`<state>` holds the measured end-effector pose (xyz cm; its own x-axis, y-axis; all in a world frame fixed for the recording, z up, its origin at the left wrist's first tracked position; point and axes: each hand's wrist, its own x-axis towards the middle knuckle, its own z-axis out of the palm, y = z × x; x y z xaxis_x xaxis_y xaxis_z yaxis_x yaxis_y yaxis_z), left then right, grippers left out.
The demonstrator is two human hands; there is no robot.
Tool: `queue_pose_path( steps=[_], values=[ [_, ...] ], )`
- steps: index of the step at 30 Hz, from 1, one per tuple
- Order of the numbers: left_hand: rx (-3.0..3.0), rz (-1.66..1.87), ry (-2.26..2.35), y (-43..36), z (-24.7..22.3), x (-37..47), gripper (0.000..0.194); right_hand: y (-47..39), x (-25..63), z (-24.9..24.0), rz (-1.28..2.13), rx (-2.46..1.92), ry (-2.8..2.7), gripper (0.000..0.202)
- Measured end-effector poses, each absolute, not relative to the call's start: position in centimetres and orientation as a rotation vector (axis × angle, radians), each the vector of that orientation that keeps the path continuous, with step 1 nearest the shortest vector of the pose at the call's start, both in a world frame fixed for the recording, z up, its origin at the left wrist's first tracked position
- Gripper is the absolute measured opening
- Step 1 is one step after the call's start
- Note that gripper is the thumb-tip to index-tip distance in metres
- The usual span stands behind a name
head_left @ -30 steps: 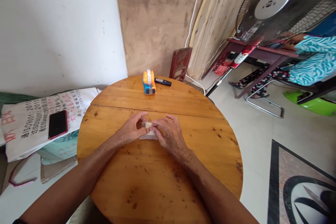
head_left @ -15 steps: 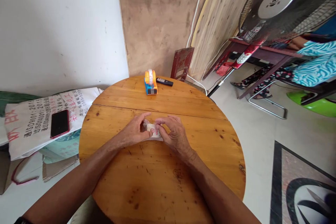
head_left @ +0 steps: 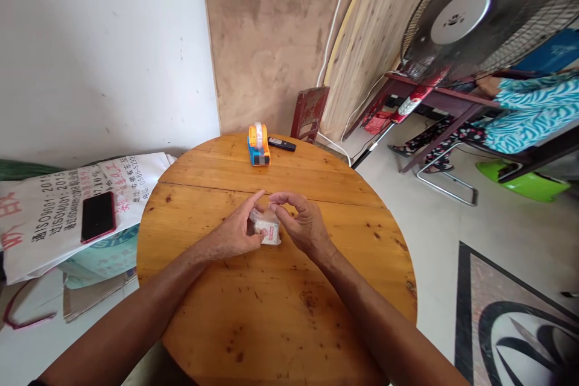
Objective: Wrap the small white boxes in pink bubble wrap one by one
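A small white packet with red print and a clear plastic wrapping is at the middle of the round wooden table. My left hand holds it from the left, the thumb at its near side and the fingers at its far side. Just above the packet's far right corner, my right hand has thumb and forefinger curled together in a pinch. Whether a bit of the plastic is between those fingertips is too small to tell.
A blue and orange tape dispenser and a black remote control lie at the table's far edge. To the left, a phone rests on printed sacks. A standing fan, a chair and a seated person are beyond.
My right hand has come off the packet's right side and up to its far corner, uncovering more of the packet. The packet is turned slightly. The view has shifted a little.
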<state>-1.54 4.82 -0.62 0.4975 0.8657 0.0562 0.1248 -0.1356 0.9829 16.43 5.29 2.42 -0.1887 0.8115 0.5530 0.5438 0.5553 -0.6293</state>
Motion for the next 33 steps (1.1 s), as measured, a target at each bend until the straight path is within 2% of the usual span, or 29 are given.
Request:
queue_pose_path(
  steps=[9,24,33],
  values=[
    [1.517,0.817,0.858,5.2,-1.5,-1.7,0.092,4.3,16.2,2.7,0.427,-1.099,-1.829,0.010],
    [1.417,0.864,0.906,6.2,-2.3,-2.0,0.060,3.7,16.8,0.4,-0.089,-0.973,-2.161,0.022],
    [1.428,0.846,0.925,6.0,-1.3,-2.1,0.054,3.5,16.8,0.1,-0.166,-0.942,-2.157,0.020]
  ],
)
